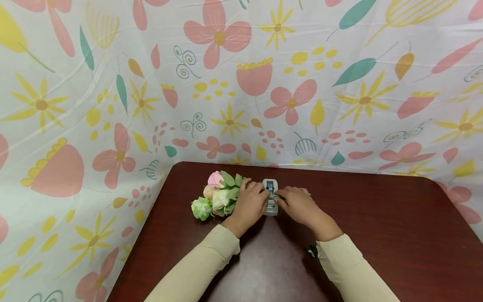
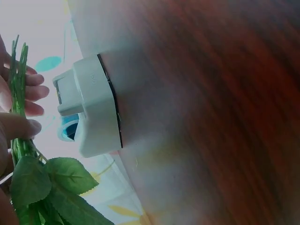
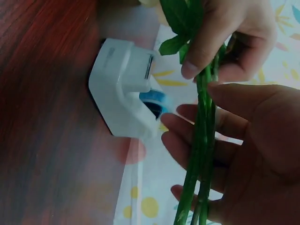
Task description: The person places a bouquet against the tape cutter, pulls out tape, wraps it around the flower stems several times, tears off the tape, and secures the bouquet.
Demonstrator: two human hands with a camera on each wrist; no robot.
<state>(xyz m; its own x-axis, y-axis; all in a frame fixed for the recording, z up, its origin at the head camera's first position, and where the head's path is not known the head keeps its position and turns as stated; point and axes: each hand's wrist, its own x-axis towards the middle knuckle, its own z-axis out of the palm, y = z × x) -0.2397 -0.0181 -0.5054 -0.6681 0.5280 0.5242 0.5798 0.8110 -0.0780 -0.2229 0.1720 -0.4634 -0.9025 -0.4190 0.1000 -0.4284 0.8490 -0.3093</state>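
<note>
A bouquet of pink, cream, white and pale green flowers (image 1: 220, 199) lies sideways in the head view, blooms to the left. My left hand (image 1: 250, 201) grips its green stems (image 3: 202, 122) just below the leaves (image 2: 70, 176), thumb pressed on them. Farther along, my right hand (image 1: 300, 206) holds the same stems loosely, its thumb in front and fingers behind in the right wrist view. Under the stems, between both hands, a light grey tape dispenser (image 1: 270, 211) stands on the table. Its blue tape roll (image 3: 153, 101) shows in the right wrist view.
The dark reddish-brown table (image 1: 377, 218) reaches back to a white cloth backdrop (image 1: 332, 126) printed with flowers and leaves. Beside the right sleeve lies a small dark object (image 1: 311, 251), partly covered; its kind is unclear.
</note>
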